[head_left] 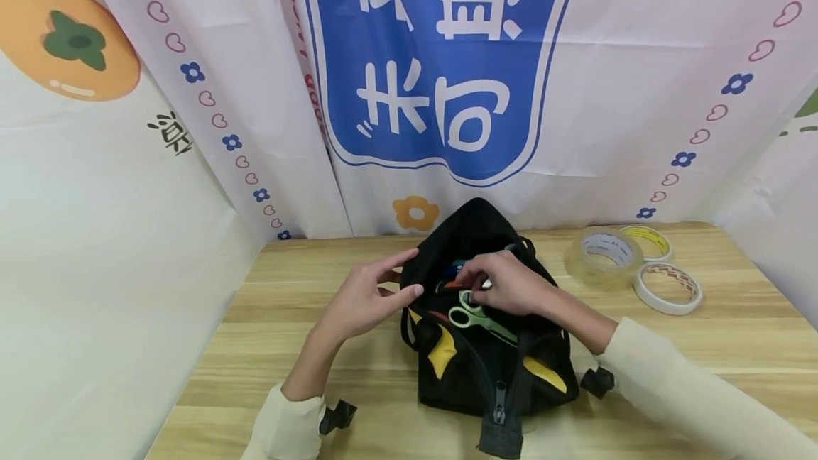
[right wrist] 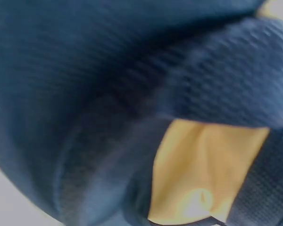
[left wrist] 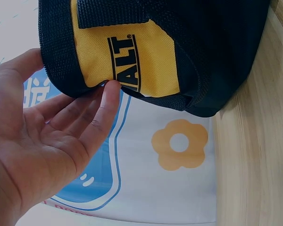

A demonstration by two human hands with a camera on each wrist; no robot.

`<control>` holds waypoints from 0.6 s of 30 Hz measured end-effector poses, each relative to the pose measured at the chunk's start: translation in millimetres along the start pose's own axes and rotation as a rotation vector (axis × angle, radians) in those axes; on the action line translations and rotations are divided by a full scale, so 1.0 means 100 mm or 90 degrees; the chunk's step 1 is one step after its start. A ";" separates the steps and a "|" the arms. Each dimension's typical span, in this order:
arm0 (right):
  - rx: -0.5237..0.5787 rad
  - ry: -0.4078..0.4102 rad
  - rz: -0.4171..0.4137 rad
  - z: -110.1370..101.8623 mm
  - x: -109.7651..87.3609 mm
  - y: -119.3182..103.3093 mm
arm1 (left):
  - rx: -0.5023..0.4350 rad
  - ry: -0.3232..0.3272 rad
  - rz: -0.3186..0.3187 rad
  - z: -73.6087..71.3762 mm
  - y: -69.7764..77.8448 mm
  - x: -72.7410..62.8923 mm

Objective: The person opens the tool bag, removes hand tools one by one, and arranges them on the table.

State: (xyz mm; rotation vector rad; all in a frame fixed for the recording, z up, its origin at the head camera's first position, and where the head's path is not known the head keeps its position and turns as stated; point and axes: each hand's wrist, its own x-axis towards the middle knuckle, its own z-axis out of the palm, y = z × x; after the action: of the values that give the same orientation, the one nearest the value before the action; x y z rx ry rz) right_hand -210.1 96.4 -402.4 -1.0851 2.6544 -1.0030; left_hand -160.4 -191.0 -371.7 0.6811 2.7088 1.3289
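Note:
A black and yellow tool bag [head_left: 441, 385] stands unzipped on the table, its mouth spread wide. My left hand [head_left: 364, 300] holds its left rim, with the thumb at the zip edge and the fingers against the yellow side panel [left wrist: 155, 61]. My right hand [head_left: 508, 282] reaches into the mouth with bent fingers; I cannot tell whether they grip anything. Just below its fingertips lie scissors with pale green handles [head_left: 469, 316]. An orange and black item [head_left: 450, 286] shows beside the fingers. The right wrist view shows only the bag's dark fabric and a yellow patch [right wrist: 203, 174], blurred.
Right of the bag sit a thick roll of clear tape [head_left: 603, 261], a thin roll with a yellow core [head_left: 648, 241] and a white roll [head_left: 667, 289]. A printed cloth [head_left: 613, 126] hangs behind the wooden table [head_left: 255, 368]. The bag's zip end [head_left: 500, 431] points toward me.

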 end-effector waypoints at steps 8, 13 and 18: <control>0.017 0.088 -0.003 -0.19 -0.06 -0.08 | -0.008 0.000 -0.003 0.01 0.02 -0.01; 0.030 0.090 0.008 -0.22 -0.09 -0.10 | -0.011 -0.001 -0.007 0.01 0.02 -0.01; 0.034 0.090 0.015 -0.22 -0.13 -0.09 | -0.007 0.000 -0.008 0.01 0.03 -0.01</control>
State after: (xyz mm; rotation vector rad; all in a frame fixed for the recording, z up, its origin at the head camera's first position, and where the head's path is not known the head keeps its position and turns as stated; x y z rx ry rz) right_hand -202.5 112.3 -381.8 -1.0051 2.7241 -1.1799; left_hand -158.1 -189.2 -370.8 0.6615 2.6990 1.3403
